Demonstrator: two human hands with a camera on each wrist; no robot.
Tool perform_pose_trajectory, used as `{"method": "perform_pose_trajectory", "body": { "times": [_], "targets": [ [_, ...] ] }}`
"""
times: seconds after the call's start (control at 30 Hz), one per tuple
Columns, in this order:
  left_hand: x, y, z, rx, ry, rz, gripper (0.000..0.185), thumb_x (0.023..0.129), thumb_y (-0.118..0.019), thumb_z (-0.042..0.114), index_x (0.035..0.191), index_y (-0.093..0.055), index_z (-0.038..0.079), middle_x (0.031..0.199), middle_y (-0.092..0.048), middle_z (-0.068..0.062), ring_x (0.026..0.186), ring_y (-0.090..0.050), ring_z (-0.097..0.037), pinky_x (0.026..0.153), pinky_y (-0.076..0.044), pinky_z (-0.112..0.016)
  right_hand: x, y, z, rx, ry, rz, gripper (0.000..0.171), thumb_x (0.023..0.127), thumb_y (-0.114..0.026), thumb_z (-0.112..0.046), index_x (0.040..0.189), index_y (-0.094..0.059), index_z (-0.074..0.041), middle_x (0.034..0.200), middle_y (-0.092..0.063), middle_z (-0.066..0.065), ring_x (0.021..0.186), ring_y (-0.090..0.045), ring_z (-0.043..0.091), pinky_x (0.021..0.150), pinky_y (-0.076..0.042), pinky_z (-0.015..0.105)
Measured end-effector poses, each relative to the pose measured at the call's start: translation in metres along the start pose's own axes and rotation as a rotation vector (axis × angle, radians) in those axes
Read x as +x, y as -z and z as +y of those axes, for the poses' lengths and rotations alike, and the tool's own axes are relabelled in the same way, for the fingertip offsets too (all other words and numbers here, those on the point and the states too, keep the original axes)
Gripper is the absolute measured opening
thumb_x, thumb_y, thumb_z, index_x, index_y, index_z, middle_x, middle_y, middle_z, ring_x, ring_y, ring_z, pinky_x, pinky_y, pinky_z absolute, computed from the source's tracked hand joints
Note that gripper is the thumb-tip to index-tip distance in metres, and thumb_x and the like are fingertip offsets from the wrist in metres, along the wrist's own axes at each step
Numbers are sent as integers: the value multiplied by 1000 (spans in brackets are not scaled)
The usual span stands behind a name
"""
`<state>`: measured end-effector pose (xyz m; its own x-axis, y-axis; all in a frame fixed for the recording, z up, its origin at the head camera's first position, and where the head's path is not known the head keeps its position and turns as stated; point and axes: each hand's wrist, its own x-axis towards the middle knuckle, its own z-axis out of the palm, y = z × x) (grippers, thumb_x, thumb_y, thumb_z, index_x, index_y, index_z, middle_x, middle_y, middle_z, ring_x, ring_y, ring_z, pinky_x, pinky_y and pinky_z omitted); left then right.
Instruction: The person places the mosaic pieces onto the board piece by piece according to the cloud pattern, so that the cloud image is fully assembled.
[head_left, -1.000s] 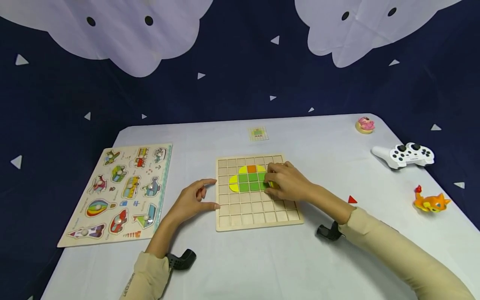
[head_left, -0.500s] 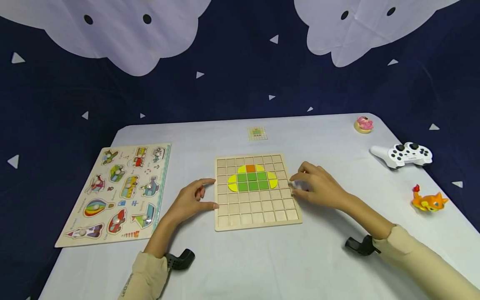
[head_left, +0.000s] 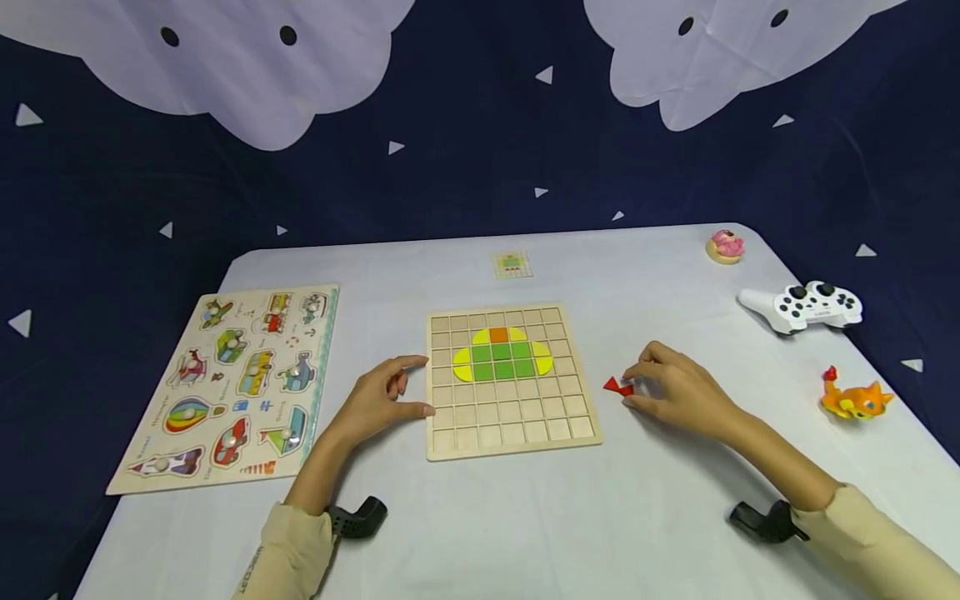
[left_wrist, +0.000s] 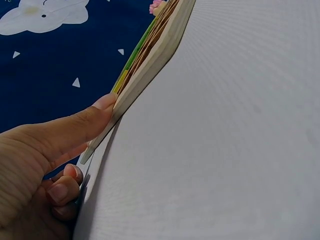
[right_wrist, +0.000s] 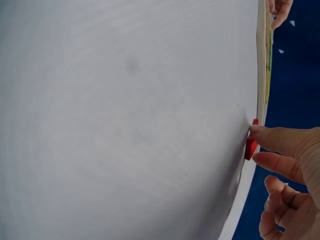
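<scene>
A square wooden grid board (head_left: pixel 491 417) lies mid-table with green square tiles (head_left: pixel 502 360), yellow rounded pieces (head_left: pixel 543 357) and an orange square (head_left: pixel 498 335) in it. My left hand (head_left: pixel 384 396) rests its thumb and forefinger tips against the board's left edge, the other fingers bent below. To the right of the board, my right hand (head_left: pixel 682 392) has thumb and forefinger at two red triangular pieces (head_left: pixel 612 384). In the right wrist view the two fingertips sit at either end of a red piece (right_wrist: pixel 251 147), seemingly pinching it. The hand hides part of it.
A peg puzzle board (head_left: pixel 225 383) with vehicle pictures lies at the left. A small pattern card (head_left: pixel 512 265) is at the back. Along the right are a pink toy (head_left: pixel 726 247), a white game controller (head_left: pixel 806 307) and an orange cat-like toy (head_left: pixel 857 402).
My right hand has left the board and moved right and toward me, onto the red pieces. Yellow pieces it covered now show at the pattern's right side. My left hand stays put.
</scene>
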<state>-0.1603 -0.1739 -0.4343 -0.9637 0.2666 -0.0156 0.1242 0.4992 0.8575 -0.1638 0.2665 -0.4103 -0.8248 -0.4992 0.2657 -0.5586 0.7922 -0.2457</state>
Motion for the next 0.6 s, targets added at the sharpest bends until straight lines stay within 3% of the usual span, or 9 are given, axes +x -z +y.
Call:
{"method": "perform_pose_trajectory", "body": {
  "times": [0.6],
  "targets": [
    [0,0,-3,-1,-1,-1,72,72,-89,16,136,-57,7,83,-43,-4,77,-40,-18,69,-34,-26,-2,-2,0,-10,-10,25,18,72,-87,-16,84,-76,-11,87,-53,-3,74,-49,10,64,-44,32]
  ]
}}
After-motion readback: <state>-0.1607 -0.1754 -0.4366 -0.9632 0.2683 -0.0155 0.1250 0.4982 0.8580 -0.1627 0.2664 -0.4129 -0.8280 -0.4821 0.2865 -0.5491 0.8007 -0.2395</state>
